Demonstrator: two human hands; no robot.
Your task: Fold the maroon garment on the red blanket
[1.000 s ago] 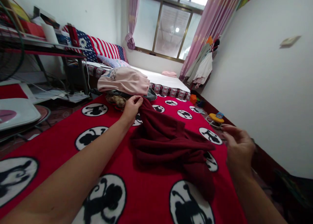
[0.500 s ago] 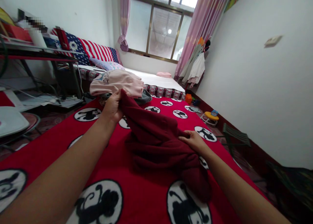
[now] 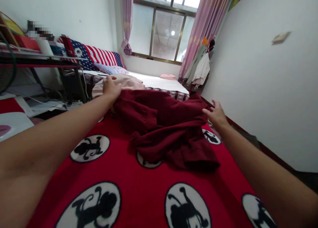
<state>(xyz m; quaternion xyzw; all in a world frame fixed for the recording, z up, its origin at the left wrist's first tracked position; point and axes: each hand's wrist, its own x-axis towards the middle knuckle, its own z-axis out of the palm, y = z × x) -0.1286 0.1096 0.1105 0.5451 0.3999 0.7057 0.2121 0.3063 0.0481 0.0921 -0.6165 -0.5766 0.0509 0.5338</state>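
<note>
- The left hand (image 3: 111, 88) is pinching the dark red garment (image 3: 161, 112) at its far-left corner, fingers closing on the cloth, seemingly to support that upper edge.
- Just beyond that hand, a pale pink garment (image 3: 132, 80) is lying partly hidden, probably leaving the nearer space for the red one.
- In the middle, the dark red garment is lying loosely over the red blanket (image 3: 139, 191), its near folds sagging and crumpling, likely because only its far edge is getting support.
- The right hand (image 3: 216, 115) is facing the left one at the garment's right edge, perhaps for spreading its width; whether its fingers are gripping cloth, I cannot tell.
</note>
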